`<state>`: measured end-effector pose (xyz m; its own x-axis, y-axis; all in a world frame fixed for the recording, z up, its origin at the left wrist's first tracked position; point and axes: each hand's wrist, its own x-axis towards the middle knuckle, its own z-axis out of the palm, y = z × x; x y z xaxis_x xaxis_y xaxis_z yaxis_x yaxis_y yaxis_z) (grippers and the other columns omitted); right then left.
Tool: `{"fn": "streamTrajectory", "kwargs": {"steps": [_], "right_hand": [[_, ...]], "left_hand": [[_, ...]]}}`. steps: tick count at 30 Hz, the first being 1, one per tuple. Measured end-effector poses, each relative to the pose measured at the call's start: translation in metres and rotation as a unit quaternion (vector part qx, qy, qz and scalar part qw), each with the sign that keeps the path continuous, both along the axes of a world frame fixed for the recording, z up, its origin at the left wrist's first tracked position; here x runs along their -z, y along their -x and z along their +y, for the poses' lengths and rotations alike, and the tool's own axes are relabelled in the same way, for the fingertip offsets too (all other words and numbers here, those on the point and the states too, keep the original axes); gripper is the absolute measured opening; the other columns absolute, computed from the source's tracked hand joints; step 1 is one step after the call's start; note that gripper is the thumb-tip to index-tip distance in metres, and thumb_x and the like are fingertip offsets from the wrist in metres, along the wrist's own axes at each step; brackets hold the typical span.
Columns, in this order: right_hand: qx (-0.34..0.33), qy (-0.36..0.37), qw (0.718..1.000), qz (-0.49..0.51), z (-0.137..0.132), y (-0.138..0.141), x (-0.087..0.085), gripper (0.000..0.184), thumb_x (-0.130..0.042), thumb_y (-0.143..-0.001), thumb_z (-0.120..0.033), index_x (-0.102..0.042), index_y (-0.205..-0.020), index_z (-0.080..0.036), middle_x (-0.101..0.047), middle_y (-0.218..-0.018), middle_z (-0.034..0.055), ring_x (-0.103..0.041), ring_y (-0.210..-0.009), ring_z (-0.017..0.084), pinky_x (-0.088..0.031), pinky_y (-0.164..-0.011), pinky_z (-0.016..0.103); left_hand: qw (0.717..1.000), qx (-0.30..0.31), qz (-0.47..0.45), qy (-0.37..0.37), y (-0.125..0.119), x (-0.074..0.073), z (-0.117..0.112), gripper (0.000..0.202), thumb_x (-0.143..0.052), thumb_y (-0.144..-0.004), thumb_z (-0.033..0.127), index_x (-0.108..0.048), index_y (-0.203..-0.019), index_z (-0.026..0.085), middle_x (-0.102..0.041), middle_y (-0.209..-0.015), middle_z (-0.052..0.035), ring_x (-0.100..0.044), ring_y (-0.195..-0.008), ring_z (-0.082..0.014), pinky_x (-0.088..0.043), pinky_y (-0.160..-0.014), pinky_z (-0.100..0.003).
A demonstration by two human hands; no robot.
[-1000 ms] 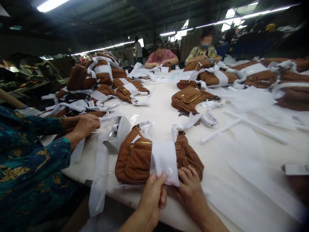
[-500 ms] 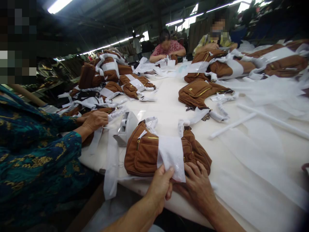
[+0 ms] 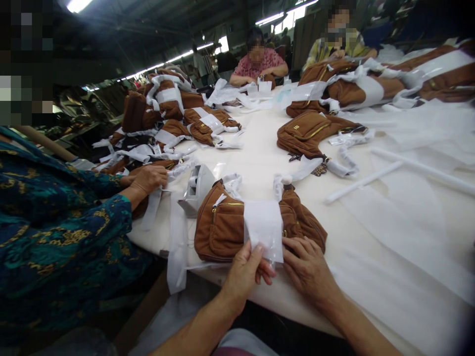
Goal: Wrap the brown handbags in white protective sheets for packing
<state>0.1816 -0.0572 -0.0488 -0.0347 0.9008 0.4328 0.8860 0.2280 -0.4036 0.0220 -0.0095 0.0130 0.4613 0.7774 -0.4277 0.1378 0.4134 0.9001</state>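
Note:
A brown corduroy handbag lies on the table's near edge, its middle wrapped by a strip of white paper. My left hand pinches the lower part of that strip between thumb and fingers, just below the bag's front. Beside it, my right hand rests on the bag's lower right, fingers stretched out and lying along its surface next to the paper. The bag's strap, covered in white wrapping, stands up behind it. Whatever lies beneath my fingers is hidden.
A grey tape dispenser stands left of the bag, near a co-worker's hands. Brown bags with white wrapping are piled at back left. Another bag lies beyond mine. Thin white rolls and sheets lie right.
My hands have shifted slightly up in the view, with the left still pinching the paper strip. The strip's lower end sits higher. The right hand stays on the bag's lower right.

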Motion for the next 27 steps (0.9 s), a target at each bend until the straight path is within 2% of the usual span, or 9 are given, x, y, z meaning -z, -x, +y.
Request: {"fn": "streamTrajectory", "kwargs": {"steps": [3, 7, 10, 13, 15, 17, 22, 24, 27], "right_hand": [[0.020, -0.005, 1.000, 0.003, 0.000, 0.002, 0.000, 0.034, -0.048, -0.083, -0.027, -0.053, -0.117, -0.031, -0.055, -0.115, 0.0015, -0.045, -0.103, 0.023, -0.027, -0.095, 0.045], [0.001, -0.016, 0.999, -0.045, 0.000, 0.003, -0.002, 0.038, -0.045, -0.086, -0.025, -0.046, -0.124, -0.026, -0.052, -0.121, 0.0038, -0.044, -0.108, 0.022, -0.027, -0.096, 0.045], [-0.003, -0.032, 0.995, -0.094, -0.002, 0.004, -0.009, 0.042, -0.044, -0.086, -0.023, -0.041, -0.128, -0.022, -0.048, -0.126, 0.0073, -0.041, -0.114, 0.023, -0.025, -0.099, 0.047], [-0.013, -0.066, 0.987, -0.146, -0.018, -0.006, -0.012, 0.050, -0.049, -0.083, -0.022, -0.036, -0.132, -0.021, -0.041, -0.132, 0.0110, -0.038, -0.119, 0.026, -0.025, -0.099, 0.051], [-0.003, -0.082, 0.981, -0.175, -0.040, -0.025, -0.002, 0.057, -0.053, -0.081, -0.025, -0.031, -0.134, -0.021, -0.038, -0.134, 0.0131, -0.039, -0.118, 0.029, -0.027, -0.098, 0.053], [0.022, -0.071, 0.976, -0.207, -0.066, -0.055, 0.019, 0.057, -0.051, -0.081, -0.029, -0.031, -0.134, -0.021, -0.038, -0.133, 0.0138, -0.043, -0.114, 0.031, -0.029, -0.096, 0.052], [0.025, 0.029, 0.964, -0.264, -0.096, -0.149, 0.074, 0.043, -0.040, -0.086, -0.024, -0.041, -0.128, -0.020, -0.055, -0.116, 0.0085, -0.053, -0.100, 0.024, -0.042, -0.085, 0.037], [0.093, 0.032, 0.954, -0.282, -0.079, -0.176, 0.071, 0.035, -0.039, -0.087, -0.024, -0.050, -0.120, -0.019, -0.058, -0.108, 0.0090, -0.055, -0.094, 0.024, -0.044, -0.081, 0.036], [0.224, 0.024, 0.924, -0.308, -0.044, -0.187, 0.040, 0.032, -0.038, -0.088, -0.028, -0.056, -0.111, -0.015, -0.059, -0.107, 0.0132, -0.056, -0.091, 0.029, -0.045, -0.072, 0.040]], "left_hand": [[0.999, 0.032, 0.005, -0.006, 0.006, -0.008, 0.004, 0.034, -0.041, -0.085, 0.046, -0.050, -0.094, 0.015, -0.050, -0.047, 0.0038, -0.047, -0.040, -0.0079, -0.027, -0.041, -0.016], [0.994, 0.004, -0.044, -0.099, -0.014, -0.043, 0.055, 0.022, -0.054, -0.079, 0.036, -0.054, -0.078, 0.014, -0.057, -0.078, -0.0016, -0.050, -0.056, -0.0058, -0.035, -0.047, -0.014], [0.991, 0.065, -0.093, -0.077, -0.047, -0.064, 0.121, 0.036, -0.049, -0.081, 0.043, -0.048, -0.110, 0.023, -0.052, -0.113, -0.0080, -0.059, -0.072, -0.0122, -0.042, -0.053, -0.018], [0.994, 0.043, -0.052, -0.082, -0.075, -0.063, 0.182, 0.061, -0.039, -0.082, 0.057, -0.015, -0.133, 0.033, -0.037, -0.133, -0.0100, -0.059, -0.090, -0.0173, -0.047, -0.064, -0.025], [0.992, 0.024, 0.024, -0.120, -0.086, -0.053, 0.212, 0.056, -0.023, -0.087, 0.057, -0.016, -0.134, 0.027, -0.045, -0.128, -0.0097, -0.059, -0.093, -0.0154, -0.048, -0.067, -0.024], [0.984, 0.024, 0.109, -0.141, -0.091, -0.040, 0.233, 0.053, -0.012, -0.090, 0.050, -0.036, -0.126, 0.019, -0.056, -0.113, -0.0098, -0.060, -0.088, -0.0131, -0.047, -0.067, -0.021], [0.946, 0.035, 0.288, -0.146, -0.078, -0.026, 0.271, 0.037, -0.043, -0.084, 0.039, -0.061, -0.084, 0.006, -0.064, -0.074, -0.0128, -0.062, -0.067, -0.0203, -0.047, -0.062, -0.030], [0.923, 0.006, 0.343, -0.176, -0.063, -0.034, 0.285, 0.033, -0.047, -0.082, 0.034, -0.060, -0.087, 0.005, -0.063, -0.076, -0.0148, -0.062, -0.070, -0.0237, -0.046, -0.065, -0.034], [0.882, -0.069, 0.379, -0.271, -0.029, -0.058, 0.284, 0.038, -0.042, -0.086, 0.034, -0.049, -0.113, 0.009, -0.059, -0.102, -0.0154, -0.058, -0.091, -0.0248, -0.043, -0.079, -0.036]]}}
